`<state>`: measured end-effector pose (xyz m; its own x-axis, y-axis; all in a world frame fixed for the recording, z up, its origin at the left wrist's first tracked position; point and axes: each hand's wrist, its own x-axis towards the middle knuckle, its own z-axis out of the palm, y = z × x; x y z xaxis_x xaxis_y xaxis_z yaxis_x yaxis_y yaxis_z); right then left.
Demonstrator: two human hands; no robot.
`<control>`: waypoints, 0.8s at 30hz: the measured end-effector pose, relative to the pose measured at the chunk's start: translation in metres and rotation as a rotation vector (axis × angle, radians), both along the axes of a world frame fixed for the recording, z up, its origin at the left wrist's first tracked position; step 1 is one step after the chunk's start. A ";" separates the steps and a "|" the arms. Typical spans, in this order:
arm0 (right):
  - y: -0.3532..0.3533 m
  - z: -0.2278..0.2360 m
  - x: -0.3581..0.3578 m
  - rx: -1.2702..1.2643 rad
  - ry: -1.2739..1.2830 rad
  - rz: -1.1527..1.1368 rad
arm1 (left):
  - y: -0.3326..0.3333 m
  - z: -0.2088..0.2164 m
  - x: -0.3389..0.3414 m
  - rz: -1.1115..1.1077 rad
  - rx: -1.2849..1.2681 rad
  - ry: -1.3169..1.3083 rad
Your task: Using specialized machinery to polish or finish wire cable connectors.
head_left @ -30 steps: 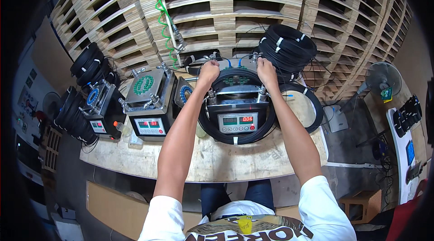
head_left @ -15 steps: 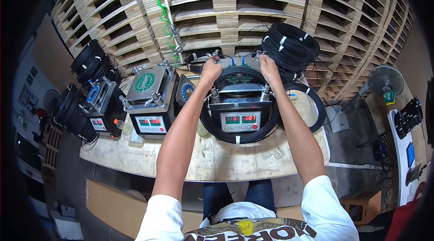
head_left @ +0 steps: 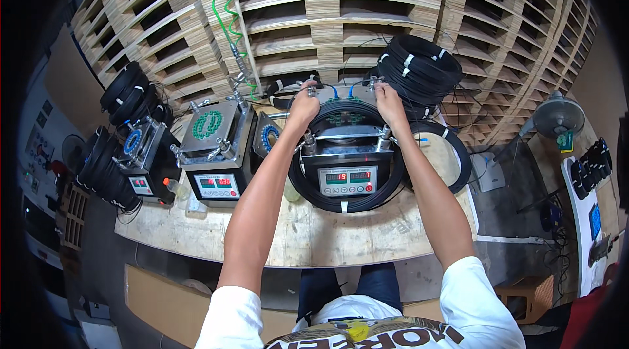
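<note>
A black polishing machine (head_left: 347, 181) with a red digital display stands before me, a metal plate (head_left: 342, 93) on top. A coil of black cable (head_left: 345, 205) hangs around its front, and two blue-tipped cable ends meet the plate. At the plate's far left corner my left hand (head_left: 305, 108) has its fingers closed around a metal clamp knob (head_left: 312, 90). Mirroring it, my right hand (head_left: 390, 107) grips the clamp knob (head_left: 375, 80) at the far right corner. Two more metal clamps (head_left: 309, 141) are on the near corners, untouched.
To the left stand two similar machines (head_left: 219, 184) (head_left: 142, 183) with ringed plates on top, and a small orange-capped bottle (head_left: 175, 186). Black cable coils (head_left: 419, 67) are stacked at the back right. Wooden pallets (head_left: 324, 8) rise behind the bench (head_left: 354, 244); a green spiral hose (head_left: 226, 15) hangs there.
The green hose and its metal end have swung left and down to the left machine. The display's lit digits differ. Both hands stay at the far knobs.
</note>
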<state>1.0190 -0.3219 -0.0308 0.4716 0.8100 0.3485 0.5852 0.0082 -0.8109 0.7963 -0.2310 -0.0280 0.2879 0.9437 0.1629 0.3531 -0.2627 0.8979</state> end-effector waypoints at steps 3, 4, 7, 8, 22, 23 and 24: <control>0.009 -0.008 0.002 0.069 0.014 0.040 | 0.009 -0.006 -0.003 0.012 0.126 0.050; 0.009 -0.010 0.008 0.076 0.016 0.068 | 0.005 -0.003 0.000 0.007 0.125 0.049; 0.008 -0.012 0.011 0.068 0.024 0.087 | 0.000 0.002 0.004 -0.062 0.066 0.002; 0.006 -0.009 0.005 0.054 0.030 0.083 | 0.002 0.001 0.000 -0.040 0.054 0.019; 0.002 -0.003 0.002 0.013 -0.001 0.031 | -0.005 0.003 -0.003 0.027 0.023 0.092; 0.003 -0.003 0.001 0.034 0.023 0.054 | -0.005 0.002 -0.003 0.028 0.023 0.091; 0.003 -0.003 0.001 0.033 0.021 0.055 | -0.005 0.002 -0.003 0.045 0.042 0.097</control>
